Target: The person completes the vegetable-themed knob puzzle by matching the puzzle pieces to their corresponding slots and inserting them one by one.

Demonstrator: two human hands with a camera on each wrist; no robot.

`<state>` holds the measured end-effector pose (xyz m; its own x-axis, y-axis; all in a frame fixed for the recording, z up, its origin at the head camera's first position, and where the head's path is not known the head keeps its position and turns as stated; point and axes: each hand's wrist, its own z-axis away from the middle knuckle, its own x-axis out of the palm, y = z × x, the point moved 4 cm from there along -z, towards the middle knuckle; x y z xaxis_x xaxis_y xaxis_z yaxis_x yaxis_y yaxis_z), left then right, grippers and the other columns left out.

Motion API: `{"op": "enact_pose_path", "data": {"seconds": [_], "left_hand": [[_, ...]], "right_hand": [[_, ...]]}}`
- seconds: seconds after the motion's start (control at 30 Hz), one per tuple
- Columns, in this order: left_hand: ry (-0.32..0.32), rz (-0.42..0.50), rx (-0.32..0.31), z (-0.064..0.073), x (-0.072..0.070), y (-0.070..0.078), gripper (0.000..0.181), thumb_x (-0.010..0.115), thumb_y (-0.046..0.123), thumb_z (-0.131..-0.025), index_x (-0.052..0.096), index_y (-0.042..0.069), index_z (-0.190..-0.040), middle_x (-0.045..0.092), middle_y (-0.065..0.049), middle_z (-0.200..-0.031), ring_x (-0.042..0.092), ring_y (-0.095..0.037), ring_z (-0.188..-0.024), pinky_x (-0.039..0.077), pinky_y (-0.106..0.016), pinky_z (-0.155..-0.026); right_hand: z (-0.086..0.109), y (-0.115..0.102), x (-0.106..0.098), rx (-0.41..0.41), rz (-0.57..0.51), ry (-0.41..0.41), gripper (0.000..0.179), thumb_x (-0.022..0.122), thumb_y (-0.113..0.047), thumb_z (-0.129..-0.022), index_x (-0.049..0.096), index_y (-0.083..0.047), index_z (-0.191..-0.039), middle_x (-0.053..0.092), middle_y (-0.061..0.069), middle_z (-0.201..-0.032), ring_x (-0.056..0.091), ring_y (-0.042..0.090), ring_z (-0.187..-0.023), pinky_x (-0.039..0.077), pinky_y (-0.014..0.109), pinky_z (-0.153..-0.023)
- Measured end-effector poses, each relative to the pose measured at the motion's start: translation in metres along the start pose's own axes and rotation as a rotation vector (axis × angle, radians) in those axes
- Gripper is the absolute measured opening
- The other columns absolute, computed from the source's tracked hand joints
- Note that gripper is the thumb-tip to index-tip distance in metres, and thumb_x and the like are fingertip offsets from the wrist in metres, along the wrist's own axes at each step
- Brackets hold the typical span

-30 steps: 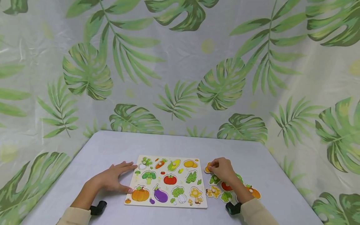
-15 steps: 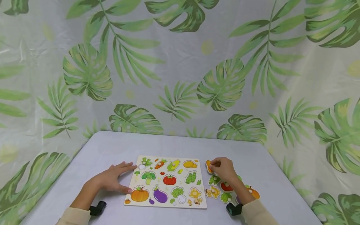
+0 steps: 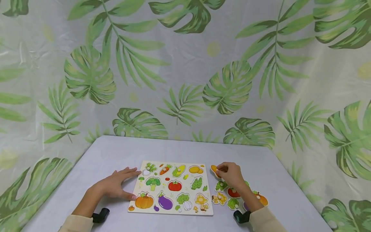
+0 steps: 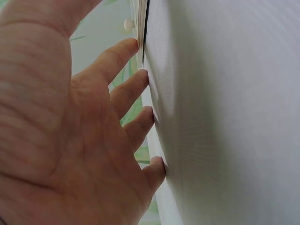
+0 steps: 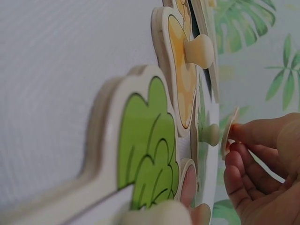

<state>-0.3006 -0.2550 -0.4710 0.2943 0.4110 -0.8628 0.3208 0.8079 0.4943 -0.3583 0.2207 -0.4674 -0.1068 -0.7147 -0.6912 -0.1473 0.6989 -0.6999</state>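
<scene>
My right hand (image 3: 232, 174) pinches a rounded orange puzzle piece (image 3: 214, 169) beyond the board's right side. In the right wrist view that puzzle piece (image 5: 229, 131) is seen nearly edge-on, between thumb and fingers. A wooden vegetable puzzle board (image 3: 188, 190) lies flat on the table. My left hand (image 3: 117, 183) is spread at its left edge, thumb at the near corner and fingertips by the far one. The left wrist view shows the fingers (image 4: 126, 93) extended against the table at the board's edge. White knobs stand on the carrot (image 3: 166, 169) and corn (image 3: 179, 170) pieces.
Loose knobbed pieces lie right of the board: a mushroom (image 3: 219, 198), a tomato (image 3: 233, 192), a pumpkin (image 3: 262, 198) and several green ones, partly hidden under my right forearm. A leaf-patterned sheet (image 3: 185, 71) hangs behind the white table (image 3: 174, 148).
The orange piece has turned in my right fingers, from lying near-flat to tilted, and now slants towards the upper left. My left hand and the board have hardly moved.
</scene>
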Motion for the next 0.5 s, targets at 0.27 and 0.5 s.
{"op": "enact_pose_path", "data": {"seconds": [0.27, 0.5], "left_hand": [[-0.001, -0.005, -0.006, -0.001, 0.0012, -0.0021, 0.101, 0.084, 0.064, -0.071, 0.046, 0.025, -0.156, 0.035, -0.011, -0.167, 0.021, -0.049, -0.156, 0.006, -0.078, -0.119], [-0.003, 0.004, -0.002, -0.0021, 0.0014, -0.0041, 0.102, 0.084, 0.065, -0.071, 0.044, 0.026, -0.157, 0.033, -0.009, -0.169, 0.018, -0.048, -0.156, 0.005, -0.079, -0.119]], "right_hand": [[-0.0016, -0.0005, -0.0002, 0.0, -0.004, 0.01, 0.01, 0.077, -0.01, -0.092, 0.079, -0.007, -0.102, 0.077, 0.004, -0.093, 0.068, 0.014, -0.081, 0.055, 0.024, -0.067], [-0.0043, -0.0002, 0.0046, 0.028, -0.03, 0.003, 0.012, 0.076, -0.01, -0.092, 0.08, -0.006, -0.103, 0.078, 0.004, -0.094, 0.068, 0.013, -0.08, 0.054, 0.022, -0.065]]}}
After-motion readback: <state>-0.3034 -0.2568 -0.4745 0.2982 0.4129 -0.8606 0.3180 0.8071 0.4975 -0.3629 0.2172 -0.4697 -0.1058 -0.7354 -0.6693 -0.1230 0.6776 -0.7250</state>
